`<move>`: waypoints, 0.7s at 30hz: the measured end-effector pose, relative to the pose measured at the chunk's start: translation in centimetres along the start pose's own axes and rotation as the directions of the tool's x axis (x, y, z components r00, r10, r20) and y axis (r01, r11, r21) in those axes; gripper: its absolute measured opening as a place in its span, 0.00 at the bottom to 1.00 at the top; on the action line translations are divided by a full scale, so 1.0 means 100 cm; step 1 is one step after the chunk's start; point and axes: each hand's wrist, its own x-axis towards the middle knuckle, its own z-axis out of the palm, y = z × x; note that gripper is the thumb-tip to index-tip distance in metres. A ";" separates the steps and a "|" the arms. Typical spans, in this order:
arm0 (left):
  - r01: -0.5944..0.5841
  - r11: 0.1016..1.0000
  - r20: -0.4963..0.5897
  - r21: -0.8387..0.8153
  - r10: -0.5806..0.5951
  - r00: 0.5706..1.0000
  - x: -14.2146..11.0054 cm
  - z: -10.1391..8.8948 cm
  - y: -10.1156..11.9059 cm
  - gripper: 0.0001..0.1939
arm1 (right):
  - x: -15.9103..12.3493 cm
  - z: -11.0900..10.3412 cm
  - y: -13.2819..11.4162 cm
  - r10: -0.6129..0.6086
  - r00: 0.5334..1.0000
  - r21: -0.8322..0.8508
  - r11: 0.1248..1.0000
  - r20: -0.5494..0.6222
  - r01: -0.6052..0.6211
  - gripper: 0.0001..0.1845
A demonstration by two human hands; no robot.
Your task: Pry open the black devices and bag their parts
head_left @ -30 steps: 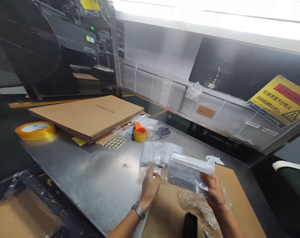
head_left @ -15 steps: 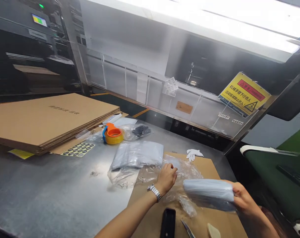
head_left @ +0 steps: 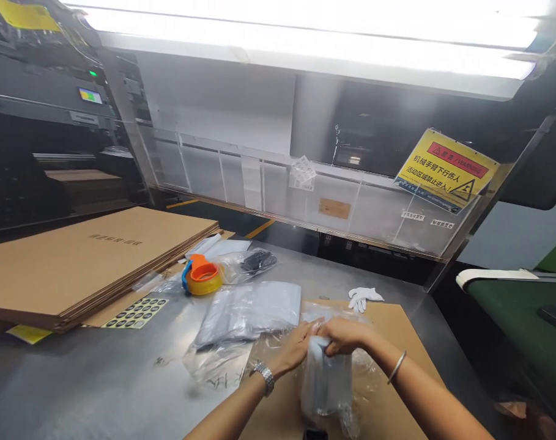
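A pale, folded bundle of plastic film (head_left: pixel 326 379) stands on end over the cardboard sheet (head_left: pixel 397 348). My right hand (head_left: pixel 344 335) is closed on its upper end. Against the upper left side of the bundle is my left hand (head_left: pixel 296 349), its fingers bunched at the crumpled clear plastic bag (head_left: pixel 312 310) and partly hidden by the right hand. Clear film also trails below the bundle. Just behind my left hand lies a stack of pale plastic bags (head_left: pixel 259 305) in a loose clear wrapper.
An orange tape dispenser (head_left: pixel 203 278) stands left of the bag stack, near a sticker sheet (head_left: pixel 137 313) and piled flat cardboard (head_left: pixel 103 256). White gloves (head_left: pixel 364 298) lie at the back right. A dark object (head_left: pixel 315 434) shows at the bottom edge. A clear partition (head_left: pixel 278 183) runs behind.
My right hand has brought the bundle left to my left hand and turned it from lying flat to upright. The view has shifted, leaving the scissors out of sight.
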 end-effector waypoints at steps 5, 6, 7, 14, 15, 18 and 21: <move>0.043 0.998 -0.187 0.055 -0.032 0.982 0.003 0.000 -0.012 0.23 | 0.020 0.008 0.011 0.115 0.990 -0.099 0.987 -0.081 -0.123 0.11; 0.051 0.996 -0.215 0.069 -0.035 0.976 0.003 0.001 -0.013 0.23 | 0.023 0.012 0.011 0.142 0.985 -0.107 0.983 -0.100 -0.152 0.12; 0.057 0.995 -0.240 0.084 -0.036 0.970 0.003 0.001 -0.015 0.23 | 0.026 0.016 0.011 0.169 0.978 -0.110 0.977 -0.120 -0.182 0.12; 0.046 0.972 -0.303 0.231 0.027 0.953 -0.005 0.011 -0.009 0.23 | 0.043 0.047 0.012 0.333 0.904 -0.055 0.931 -0.269 -0.360 0.15; 0.030 0.968 -0.289 0.251 0.045 0.956 -0.006 0.013 -0.008 0.22 | 0.044 0.050 0.013 0.342 0.897 -0.039 0.930 -0.280 -0.367 0.15; -0.024 0.953 -0.236 0.301 0.099 0.967 -0.011 0.018 -0.006 0.21 | 0.047 0.055 0.015 0.378 0.868 0.028 0.920 -0.321 -0.391 0.14; -0.075 0.936 -0.201 0.345 0.152 0.968 -0.016 0.019 -0.010 0.21 | 0.051 0.056 0.016 0.449 0.805 0.124 0.891 -0.388 -0.437 0.15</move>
